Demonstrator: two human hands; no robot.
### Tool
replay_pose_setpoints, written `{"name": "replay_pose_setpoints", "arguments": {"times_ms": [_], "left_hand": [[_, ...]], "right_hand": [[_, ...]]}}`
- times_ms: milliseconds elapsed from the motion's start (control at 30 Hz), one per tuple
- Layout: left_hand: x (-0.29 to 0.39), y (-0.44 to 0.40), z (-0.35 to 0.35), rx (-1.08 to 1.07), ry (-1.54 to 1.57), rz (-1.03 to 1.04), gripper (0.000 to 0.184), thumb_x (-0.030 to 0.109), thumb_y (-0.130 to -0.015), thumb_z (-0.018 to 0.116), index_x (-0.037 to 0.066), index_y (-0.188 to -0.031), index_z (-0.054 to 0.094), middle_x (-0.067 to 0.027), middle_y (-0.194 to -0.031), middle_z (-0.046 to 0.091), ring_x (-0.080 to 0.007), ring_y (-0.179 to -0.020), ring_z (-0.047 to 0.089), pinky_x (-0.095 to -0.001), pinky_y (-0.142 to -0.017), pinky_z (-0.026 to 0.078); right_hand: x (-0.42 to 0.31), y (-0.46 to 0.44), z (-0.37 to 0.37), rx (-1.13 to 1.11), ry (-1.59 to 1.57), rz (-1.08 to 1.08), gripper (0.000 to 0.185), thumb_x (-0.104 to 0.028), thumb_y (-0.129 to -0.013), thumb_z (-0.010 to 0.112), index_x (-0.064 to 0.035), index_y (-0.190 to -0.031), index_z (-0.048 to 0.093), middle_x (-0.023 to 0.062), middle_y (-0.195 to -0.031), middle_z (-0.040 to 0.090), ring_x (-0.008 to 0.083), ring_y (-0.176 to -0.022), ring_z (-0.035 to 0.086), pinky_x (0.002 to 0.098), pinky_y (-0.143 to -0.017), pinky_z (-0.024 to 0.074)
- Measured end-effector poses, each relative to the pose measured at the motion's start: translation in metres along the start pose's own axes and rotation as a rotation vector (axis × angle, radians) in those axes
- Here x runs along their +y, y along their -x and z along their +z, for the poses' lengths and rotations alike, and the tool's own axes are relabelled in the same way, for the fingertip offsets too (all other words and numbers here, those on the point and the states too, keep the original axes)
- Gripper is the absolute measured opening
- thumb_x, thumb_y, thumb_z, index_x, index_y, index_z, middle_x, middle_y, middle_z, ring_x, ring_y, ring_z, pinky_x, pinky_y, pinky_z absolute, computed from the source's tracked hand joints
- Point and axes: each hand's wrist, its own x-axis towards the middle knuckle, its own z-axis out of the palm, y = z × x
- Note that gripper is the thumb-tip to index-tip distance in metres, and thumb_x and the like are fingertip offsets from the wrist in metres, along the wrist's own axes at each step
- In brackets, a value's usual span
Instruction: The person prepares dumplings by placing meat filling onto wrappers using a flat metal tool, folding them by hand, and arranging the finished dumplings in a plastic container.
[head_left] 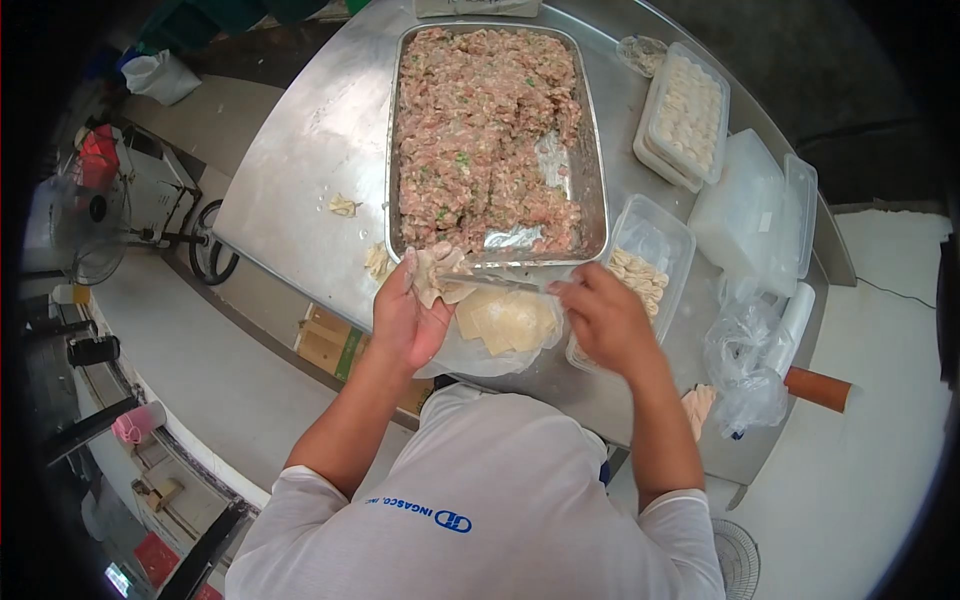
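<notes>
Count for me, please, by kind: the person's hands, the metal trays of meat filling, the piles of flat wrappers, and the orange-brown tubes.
Hands: 2 (left hand, right hand)
Metal tray: 1
Wrapper pile: 1
Orange-brown tube: 1
Total: 5

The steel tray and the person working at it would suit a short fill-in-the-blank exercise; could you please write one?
The tray holds minced ____.
The dough wrapper is in the person's ____ hand.
The lettering on the shirt is ____ in colour.

Missing words: meat; left; blue.
</notes>
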Motion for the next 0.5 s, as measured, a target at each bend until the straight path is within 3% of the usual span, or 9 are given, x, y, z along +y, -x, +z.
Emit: {"name": "replay_pose_setpoints", "arguments": {"times_ms": [133,233,300,333,367,433,467,500], "left_hand": [[-0.002,-0.002,0.013,-0.037,-0.026,0.046,0.049,0.035,-0.108,0.038,-0.002,-0.14,0.046,-0.0172,-0.137,0.057,-0.0314,-0.125,0.057,-0.0442,-0.108,0.046],[0.005,0.009,0.022,-0.2,-0.015,0.021,0.051,0.037,-0.108,0.037,-0.001,-0.142,0.044,-0.0183,-0.139,0.056,-0.0317,-0.128,0.055,-0.0444,-0.109,0.046],[0.01,0.018,0.041,-0.254,0.072,0.035,0.049,0.039,-0.109,0.033,0.001,-0.137,0.046,-0.0163,-0.132,0.06,-0.0316,-0.12,0.06,-0.0488,-0.105,0.048],[0.009,0.015,0.042,-0.238,0.01,0.029,0.035,0.025,-0.107,0.044,0.002,-0.135,0.047,-0.0134,-0.125,0.061,-0.0266,-0.118,0.061,-0.0431,-0.102,0.05],[0.004,0.008,0.028,-0.247,0.005,0.022,0.035,0.025,-0.107,0.044,0.002,-0.135,0.047,-0.0134,-0.125,0.061,-0.0266,-0.118,0.061,-0.0431,-0.102,0.05],[-0.006,-0.004,0.005,-0.231,-0.891,0.213,0.037,0.005,-0.096,0.061,0.005,-0.131,0.049,-0.009,-0.117,0.062,-0.0198,-0.112,0.061,-0.0352,-0.096,0.051],[-0.007,-0.001,0.007,-0.196,-0.979,0.145,0.051,-0.009,-0.08,0.073,0.008,-0.124,0.053,-0.0052,-0.111,0.062,-0.0152,-0.105,0.061,-0.0309,-0.092,0.05],[-0.008,0.002,0.016,-0.206,-0.98,0.135,0.051,-0.009,-0.08,0.073,0.008,-0.124,0.053,-0.0052,-0.111,0.062,-0.0152,-0.105,0.061,-0.0309,-0.092,0.05]], "right_hand": [[-0.004,0.015,0.041,0.121,-0.098,0.051,0.032,0.0,-0.078,0.068,-0.0106,-0.107,0.073,0.012,-0.091,0.058,0.0295,-0.083,0.062,0.0398,-0.069,0.0526],[-0.014,0.02,0.02,0.21,-0.172,0.085,0.03,0.002,-0.079,0.067,-0.0089,-0.107,0.072,0.012,-0.092,0.06,0.029,-0.081,0.063,0.0384,-0.068,0.0522],[-0.02,0.024,-0.001,0.237,-0.217,0.104,0.031,0.003,-0.08,0.066,-0.0085,-0.108,0.072,0.0117,-0.092,0.061,0.0286,-0.08,0.063,0.0381,-0.068,0.052],[-0.022,0.026,-0.008,0.254,-0.265,0.107,0.031,0.003,-0.08,0.066,-0.0082,-0.108,0.072,0.0113,-0.093,0.061,0.0282,-0.078,0.063,0.0378,-0.067,0.0518],[-0.022,0.028,-0.012,0.264,-0.26,0.111,0.031,0.003,-0.08,0.066,-0.0082,-0.108,0.072,0.0113,-0.093,0.061,0.0282,-0.078,0.063,0.0378,-0.067,0.0518],[-0.022,0.033,-0.018,0.184,-0.306,0.121,0.031,0.004,-0.081,0.064,-0.0083,-0.108,0.071,0.01,-0.09,0.06,0.0282,-0.076,0.063,0.0377,-0.066,0.0516],[-0.022,0.037,-0.017,0.188,-0.301,0.133,0.031,0.004,-0.081,0.064,-0.0083,-0.108,0.071,0.01,-0.09,0.06,0.0282,-0.076,0.063,0.0377,-0.066,0.0516],[-0.021,0.04,-0.012,0.146,-0.303,0.185,0.03,0.004,-0.081,0.063,-0.0087,-0.107,0.071,0.0097,-0.089,0.06,0.0287,-0.077,0.063,0.0383,-0.067,0.0515]]}}
